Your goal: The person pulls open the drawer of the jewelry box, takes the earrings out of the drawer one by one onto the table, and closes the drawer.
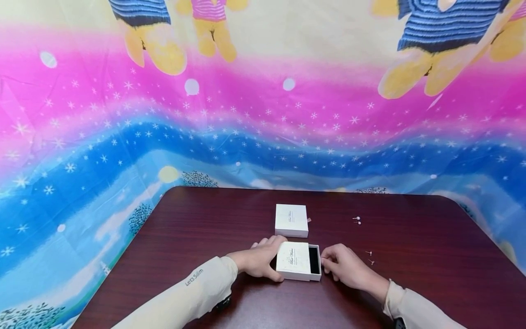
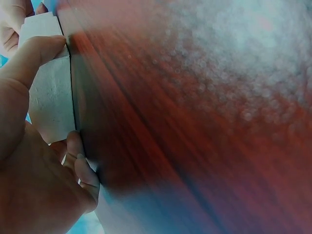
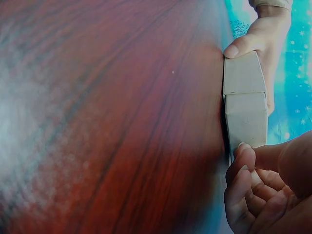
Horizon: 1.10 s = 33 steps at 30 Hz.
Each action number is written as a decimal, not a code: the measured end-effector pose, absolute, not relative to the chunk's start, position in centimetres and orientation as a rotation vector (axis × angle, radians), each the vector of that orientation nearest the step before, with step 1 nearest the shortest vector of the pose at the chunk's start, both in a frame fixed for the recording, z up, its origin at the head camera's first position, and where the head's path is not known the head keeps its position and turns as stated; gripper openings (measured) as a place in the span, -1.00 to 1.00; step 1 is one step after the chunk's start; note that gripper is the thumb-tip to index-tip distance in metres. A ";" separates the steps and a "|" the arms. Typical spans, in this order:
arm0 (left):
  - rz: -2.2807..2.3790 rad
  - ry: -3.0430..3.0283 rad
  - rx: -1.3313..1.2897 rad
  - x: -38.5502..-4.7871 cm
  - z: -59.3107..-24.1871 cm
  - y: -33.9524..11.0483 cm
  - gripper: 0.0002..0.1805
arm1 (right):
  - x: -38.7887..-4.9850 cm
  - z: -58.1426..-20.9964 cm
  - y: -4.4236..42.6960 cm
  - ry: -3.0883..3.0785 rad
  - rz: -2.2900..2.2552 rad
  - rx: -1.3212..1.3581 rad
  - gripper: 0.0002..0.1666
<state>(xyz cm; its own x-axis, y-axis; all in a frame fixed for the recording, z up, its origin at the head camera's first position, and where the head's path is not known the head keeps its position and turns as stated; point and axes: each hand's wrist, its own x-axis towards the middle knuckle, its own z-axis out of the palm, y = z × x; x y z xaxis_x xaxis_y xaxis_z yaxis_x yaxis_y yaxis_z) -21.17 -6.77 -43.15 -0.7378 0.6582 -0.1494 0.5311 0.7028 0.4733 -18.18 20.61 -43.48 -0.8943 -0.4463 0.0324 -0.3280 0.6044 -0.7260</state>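
A small white drawer-style jewelry box point(image 1: 292, 258) with printed lettering lies on the table, its inner drawer point(image 1: 314, 259) pulled partway out to the right. Black lining shows inside the opened part. My left hand point(image 1: 263, 258) holds the box's outer sleeve from the left, thumb on the near side and fingers around the far side. At the drawer's right end is my right hand point(image 1: 347, 267), thumb and index finger pinched together against it. Whatever tab lies between those fingertips is hidden. In the right wrist view, the sleeve and drawer point(image 3: 246, 117) form a stepped side.
A second white box point(image 1: 291, 220), closed, with a pink ribbon tab point(image 1: 309, 220), sits just behind. To the right lie a pair of pearl stud earrings point(image 1: 357, 219) and, nearer, another pair of small earrings point(image 1: 369, 253). A printed curtain point(image 1: 263, 114) hangs behind the dark wooden table point(image 1: 197, 219).
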 end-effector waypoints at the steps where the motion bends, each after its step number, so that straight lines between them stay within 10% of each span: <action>1: 0.587 2.604 0.935 -21.2 -43.2 -6.8 -0.06 | -18.2 -43.5 20.6 2.675 -1.164 -0.649 -0.75; 33: 0.606 2.591 0.934 -21.2 -43.0 -6.8 -0.07 | -18.1 -43.5 20.0 2.685 -1.167 -0.619 -0.76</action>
